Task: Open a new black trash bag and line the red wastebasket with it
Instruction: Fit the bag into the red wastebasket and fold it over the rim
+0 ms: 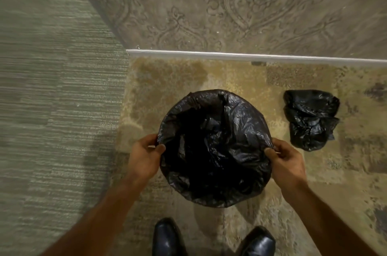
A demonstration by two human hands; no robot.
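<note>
black trash bag (215, 146) draped over the wastebasket mouth on the rug, red hidden. left hand (144, 155) and right hand (287, 161) pinching the film at opposite rim edges. thin, light, slippery, probably tears easily; best gripped at the hem.

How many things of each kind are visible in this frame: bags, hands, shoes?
Black trash bags: 2, one stretched over the bin opening, one crumpled on the carpet
Hands: 2, left hand and right hand, both pinching the stretched bag's edge
Black shoes: 2, and
Total: 6
</note>
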